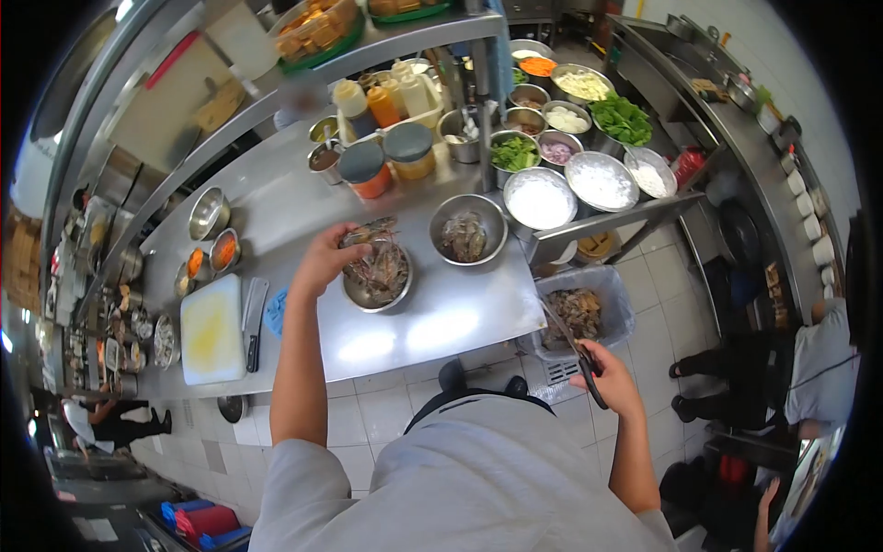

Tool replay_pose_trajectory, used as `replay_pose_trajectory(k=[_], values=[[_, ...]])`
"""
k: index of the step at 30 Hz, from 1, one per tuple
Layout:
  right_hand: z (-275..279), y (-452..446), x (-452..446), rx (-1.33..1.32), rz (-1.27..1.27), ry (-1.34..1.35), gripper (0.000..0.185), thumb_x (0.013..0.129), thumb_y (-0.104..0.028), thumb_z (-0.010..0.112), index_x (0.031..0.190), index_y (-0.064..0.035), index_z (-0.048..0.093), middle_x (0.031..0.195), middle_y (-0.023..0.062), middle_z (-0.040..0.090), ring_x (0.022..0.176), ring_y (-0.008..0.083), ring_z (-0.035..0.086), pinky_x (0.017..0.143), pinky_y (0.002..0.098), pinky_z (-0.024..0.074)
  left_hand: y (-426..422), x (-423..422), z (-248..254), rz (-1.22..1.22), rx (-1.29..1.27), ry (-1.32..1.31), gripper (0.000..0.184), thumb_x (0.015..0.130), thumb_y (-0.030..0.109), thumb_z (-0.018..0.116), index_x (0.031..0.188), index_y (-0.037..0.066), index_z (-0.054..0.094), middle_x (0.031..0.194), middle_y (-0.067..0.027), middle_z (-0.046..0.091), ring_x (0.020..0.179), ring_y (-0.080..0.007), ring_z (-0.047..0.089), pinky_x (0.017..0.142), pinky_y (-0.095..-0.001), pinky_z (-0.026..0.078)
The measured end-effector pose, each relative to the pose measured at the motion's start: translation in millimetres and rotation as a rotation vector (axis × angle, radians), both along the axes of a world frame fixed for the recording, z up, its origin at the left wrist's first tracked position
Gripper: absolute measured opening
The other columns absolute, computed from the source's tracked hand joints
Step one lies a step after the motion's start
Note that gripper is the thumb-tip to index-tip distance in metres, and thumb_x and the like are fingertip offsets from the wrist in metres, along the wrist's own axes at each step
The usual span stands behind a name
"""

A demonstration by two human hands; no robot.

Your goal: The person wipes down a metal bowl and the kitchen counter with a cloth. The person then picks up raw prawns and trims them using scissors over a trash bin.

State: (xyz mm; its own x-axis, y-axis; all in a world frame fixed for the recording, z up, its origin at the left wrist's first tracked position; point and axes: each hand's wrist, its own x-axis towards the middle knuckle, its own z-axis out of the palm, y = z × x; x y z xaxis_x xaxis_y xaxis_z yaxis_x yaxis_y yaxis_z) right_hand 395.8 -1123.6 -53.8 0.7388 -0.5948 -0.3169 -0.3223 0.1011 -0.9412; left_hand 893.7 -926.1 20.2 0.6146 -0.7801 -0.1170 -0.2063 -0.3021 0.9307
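Observation:
My left hand (324, 262) is closed on a raw shrimp (377, 226) over a metal bowl (409, 293) full of whole shrimp. To the right of it stands a second metal bowl (499, 253) with a smaller heap of shrimp (463, 235). My right hand (614, 379) grips a pair of scissors (589, 373) by the handles, its blades pointing up and left. Those blades pass in front of a lined bin (622, 308) that holds shrimp scraps (578, 313) beside the table's right end.
On the steel table (432, 336) lie a knife (253, 322), a cutting board (210, 331) and a blue cloth (275, 313). Sauce bottles (382, 106) and lidded tubs (409, 152) line the back. Bowls of white powder (541, 199) and vegetables stand right. Other people (819, 368) stand at both sides.

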Motion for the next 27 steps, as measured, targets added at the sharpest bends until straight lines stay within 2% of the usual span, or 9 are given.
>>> replay_pose_trajectory(k=[2, 4, 5, 7, 11, 14, 18, 23, 27], values=[[31, -4, 7, -0.121, -0.024, 0.083, 0.071, 0.068, -0.020, 0.092, 0.128, -0.0038, 0.059, 0.094, 0.0009, 0.063, 0.081, 0.0133, 0.058, 0.076, 0.0279, 0.0499, -29, -28, 23, -0.102, -0.002, 0.021, 0.034, 0.084, 0.009, 0.076, 0.115, 0.002, 0.062, 0.098, -0.0025, 0.065, 0.084, -0.0107, 0.060, 0.075, -0.0269, 0.051], [62, -8, 11, -0.368, 0.039, 0.238, 0.071, 0.065, -0.023, 0.092, 0.126, -0.0041, 0.061, 0.097, 0.0085, 0.067, 0.081, 0.0194, 0.061, 0.077, 0.0306, 0.0507, -59, -58, 42, -0.257, -0.011, 0.191, 0.034, 0.086, 0.011, 0.076, 0.115, 0.001, 0.061, 0.098, -0.0032, 0.065, 0.079, -0.0099, 0.062, 0.066, -0.0260, 0.053], [72, -9, 10, -0.417, 0.009, 0.221, 0.070, 0.065, -0.026, 0.092, 0.125, -0.0050, 0.062, 0.102, 0.0157, 0.068, 0.084, 0.0258, 0.064, 0.077, 0.0334, 0.0518, -75, -73, 50, -0.291, -0.011, 0.196, 0.034, 0.086, 0.011, 0.076, 0.115, 0.001, 0.061, 0.098, -0.0032, 0.065, 0.079, -0.0099, 0.062, 0.066, -0.0260, 0.053], [77, -15, -2, -0.504, -0.046, 0.217, 0.071, 0.064, -0.027, 0.092, 0.126, -0.0073, 0.062, 0.099, 0.0139, 0.067, 0.082, 0.0242, 0.062, 0.076, 0.0333, 0.0505, -107, -104, 63, -0.421, -0.001, 0.242, 0.031, 0.086, 0.010, 0.075, 0.113, 0.001, 0.062, 0.093, -0.0033, 0.066, 0.070, -0.0097, 0.063, 0.058, -0.0258, 0.052], [99, -26, -29, -0.604, -0.140, 0.309, 0.071, 0.064, -0.031, 0.091, 0.126, -0.0105, 0.063, 0.101, 0.0154, 0.067, 0.083, 0.0289, 0.062, 0.076, 0.0364, 0.0502, -171, -159, 79, -0.637, 0.041, -0.047, 0.030, 0.085, 0.011, 0.075, 0.110, -0.001, 0.062, 0.091, -0.0023, 0.066, 0.071, -0.0088, 0.063, 0.065, -0.0255, 0.052], [105, -32, -54, -0.667, -0.235, 0.344, 0.068, 0.065, -0.029, 0.090, 0.125, -0.0094, 0.064, 0.100, 0.0165, 0.068, 0.083, 0.0298, 0.063, 0.076, 0.0362, 0.0502, -210, -201, 87, -0.730, 0.053, 0.009, 0.032, 0.083, 0.013, 0.075, 0.109, -0.002, 0.065, 0.082, -0.0066, 0.067, 0.064, -0.0114, 0.063, 0.060, -0.0295, 0.051], [121, -38, -77, -0.684, -0.364, 0.437, 0.061, 0.068, -0.027, 0.088, 0.120, -0.0052, 0.065, 0.094, 0.0185, 0.069, 0.084, 0.0331, 0.066, 0.077, 0.0370, 0.0503, -258, -241, 75, -0.840, -0.048, -0.355, 0.039, 0.080, 0.022, 0.077, 0.111, -0.001, 0.068, 0.082, -0.0115, 0.068, 0.076, -0.0177, 0.065, 0.071, -0.0341, 0.051], [125, -45, -98, -0.689, -0.442, 0.563, 0.054, 0.072, -0.028, 0.084, 0.118, -0.0057, 0.066, 0.093, 0.0181, 0.070, 0.087, 0.0365, 0.067, 0.077, 0.0405, 0.0501, -297, -284, 54, -0.872, 0.092, -0.332, 0.042, 0.081, 0.021, 0.078, 0.114, -0.002, 0.066, 0.090, -0.0123, 0.070, 0.080, -0.0173, 0.063, 0.074, -0.0332, 0.051], [98, -57, -112, -0.720, -0.438, 0.596, 0.049, 0.073, -0.026, 0.082, 0.116, -0.0068, 0.068, 0.088, 0.0184, 0.071, 0.082, 0.0371, 0.067, 0.074, 0.0426, 0.0504, -315, -305, 22, -0.900, 0.034, -0.413, 0.045, 0.080, 0.023, 0.078, 0.116, -0.003, 0.066, 0.092, -0.0150, 0.070, 0.083, -0.0195, 0.064, 0.077, -0.0341, 0.051]])
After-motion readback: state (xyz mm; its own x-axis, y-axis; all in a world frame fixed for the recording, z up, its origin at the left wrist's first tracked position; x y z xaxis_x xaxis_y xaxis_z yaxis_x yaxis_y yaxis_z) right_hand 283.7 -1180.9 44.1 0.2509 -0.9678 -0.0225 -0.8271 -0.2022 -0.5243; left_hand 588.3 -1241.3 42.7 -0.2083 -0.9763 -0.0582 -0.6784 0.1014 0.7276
